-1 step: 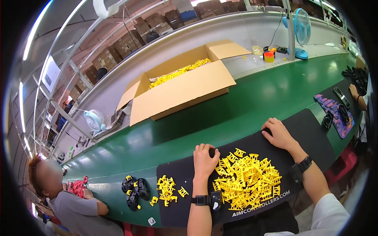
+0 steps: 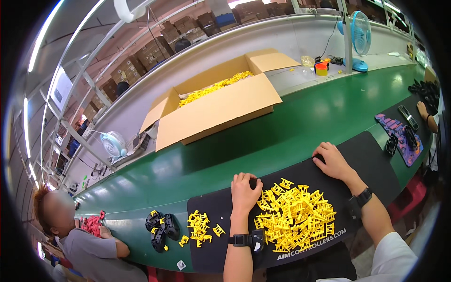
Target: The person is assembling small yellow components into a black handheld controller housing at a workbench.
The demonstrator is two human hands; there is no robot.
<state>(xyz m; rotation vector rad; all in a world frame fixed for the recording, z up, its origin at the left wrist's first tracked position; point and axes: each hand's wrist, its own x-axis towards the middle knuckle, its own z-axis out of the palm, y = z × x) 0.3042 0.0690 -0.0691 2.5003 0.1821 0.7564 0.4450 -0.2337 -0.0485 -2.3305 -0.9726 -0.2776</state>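
Note:
A heap of small yellow plastic frame-shaped pieces (image 2: 296, 216) lies on a black mat (image 2: 366, 164) before me. Left of the heap, my left hand (image 2: 244, 191) rests at the mat's far edge, its fingers bent over that edge and the thumb on the near side. Further right along the same edge, my right hand (image 2: 332, 160) has its fingers curled the same way. Both hands appear to pinch the mat; the fingertips are partly hidden. A smaller group of yellow pieces (image 2: 199, 226) lies at the mat's left end.
An open cardboard box (image 2: 221, 110) of yellow pieces stands across the green table (image 2: 310, 113). Black plastic shells (image 2: 162, 228) lie left of the mat. A co-worker (image 2: 94, 249) sits at left; another person's hand (image 2: 425, 113) shows far right near a patterned mat (image 2: 397, 134). Fans stand behind.

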